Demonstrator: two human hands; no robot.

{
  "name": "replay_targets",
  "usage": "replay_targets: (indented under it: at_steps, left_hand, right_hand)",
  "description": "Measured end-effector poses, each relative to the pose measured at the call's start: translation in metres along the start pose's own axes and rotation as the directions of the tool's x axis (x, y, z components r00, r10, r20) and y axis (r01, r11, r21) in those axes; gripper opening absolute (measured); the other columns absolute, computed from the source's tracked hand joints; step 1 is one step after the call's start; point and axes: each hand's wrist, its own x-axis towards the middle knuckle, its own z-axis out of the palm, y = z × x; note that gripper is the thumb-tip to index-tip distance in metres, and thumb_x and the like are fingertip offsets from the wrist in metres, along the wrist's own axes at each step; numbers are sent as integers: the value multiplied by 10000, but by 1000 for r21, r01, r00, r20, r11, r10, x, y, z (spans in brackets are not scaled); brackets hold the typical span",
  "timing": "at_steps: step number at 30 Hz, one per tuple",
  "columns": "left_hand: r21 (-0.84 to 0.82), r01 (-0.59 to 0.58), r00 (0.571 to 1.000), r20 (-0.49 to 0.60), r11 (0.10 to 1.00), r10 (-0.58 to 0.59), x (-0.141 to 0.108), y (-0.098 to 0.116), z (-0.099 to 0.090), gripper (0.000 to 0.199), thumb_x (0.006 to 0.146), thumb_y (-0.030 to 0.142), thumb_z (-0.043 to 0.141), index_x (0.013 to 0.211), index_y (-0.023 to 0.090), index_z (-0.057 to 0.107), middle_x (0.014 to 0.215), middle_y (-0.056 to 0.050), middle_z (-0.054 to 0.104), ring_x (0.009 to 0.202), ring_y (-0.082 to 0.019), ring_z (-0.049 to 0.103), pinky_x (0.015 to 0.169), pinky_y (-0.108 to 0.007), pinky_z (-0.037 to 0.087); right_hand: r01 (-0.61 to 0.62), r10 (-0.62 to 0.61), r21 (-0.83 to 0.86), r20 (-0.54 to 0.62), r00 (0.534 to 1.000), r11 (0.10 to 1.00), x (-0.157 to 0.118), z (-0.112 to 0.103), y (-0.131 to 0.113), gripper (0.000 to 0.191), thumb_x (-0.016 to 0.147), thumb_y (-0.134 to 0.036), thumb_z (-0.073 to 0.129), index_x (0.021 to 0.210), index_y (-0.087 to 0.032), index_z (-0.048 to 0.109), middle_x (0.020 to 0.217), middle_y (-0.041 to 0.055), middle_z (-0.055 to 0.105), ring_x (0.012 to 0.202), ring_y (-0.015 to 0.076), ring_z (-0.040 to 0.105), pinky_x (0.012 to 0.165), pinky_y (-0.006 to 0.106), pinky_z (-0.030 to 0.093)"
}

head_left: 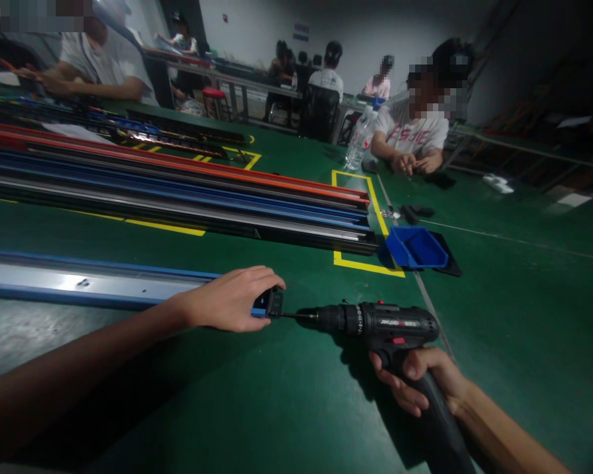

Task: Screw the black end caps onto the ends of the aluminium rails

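Note:
My left hand (234,298) is closed around the right end of a long blue-edged metal rail (118,282), thumb on one side and fingers on the other. A small black end cap (275,303) sits at that end, beside my fingertips. In my right hand (420,378) is a black cordless drill (375,324), gripped by its handle with a finger at the trigger. Its long thin bit (296,315) points left, and the tip meets the end cap. My palm hides part of the rail's end.
Several orange, blue and black rails (257,204) lie behind, near yellow tape (370,268). A blue bin (418,249) and small black parts (415,213) stand right of them. Water bottles (360,141) stand farther back. A co-worker (410,141) sits across the green table (514,309); another person (103,66) is at left.

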Motion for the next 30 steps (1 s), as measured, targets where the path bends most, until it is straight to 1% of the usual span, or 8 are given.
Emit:
replay_targets:
  at_steps: [5,15,20,27,30]
  left_hand:
    - [-2,-10,1000,-8,1000,10,1,0,-1,469,808,327,745,1235,200,601,1157,-77,657,1096,-265,629,935,-373,493]
    - [6,-8,1000,2,1000,8,0,2,-3,455,812,322,742,1225,188,608,1149,-83,663,1090,-269,629,923,-381,497]
    - [7,-14,1000,12,1000,14,1,1,-2,442,817,323,737,1217,186,607,1144,-84,656,1077,-264,626,917,-377,495]
    - [7,-36,999,-17,999,36,1,0,-1,438,814,321,739,1215,199,609,1128,-74,661,1062,-254,634,907,-353,495]
    - [11,-39,999,-21,999,39,0,-1,0,434,814,325,738,1209,197,612,1119,-74,662,1055,-254,635,901,-353,496]
  right_hand:
    - [-2,2,-5,8,1000,1000,-1,1,1,441,695,-165,572,1084,-37,736,770,57,652,397,43,442,478,202,510]
    - [-19,20,7,-19,1000,1000,0,0,0,447,680,-174,580,1077,-26,722,759,62,644,399,52,453,476,210,506]
    - [-28,28,11,-6,1000,1000,1,0,1,449,686,-175,578,1084,-28,726,761,58,641,395,47,448,478,210,502]
    - [-33,33,4,-26,999,999,0,1,0,442,684,-168,579,1078,-37,730,757,56,639,393,49,445,477,212,508]
    - [-32,32,3,-17,999,999,1,2,0,445,684,-168,573,1078,-40,734,759,54,641,396,48,444,480,211,511]
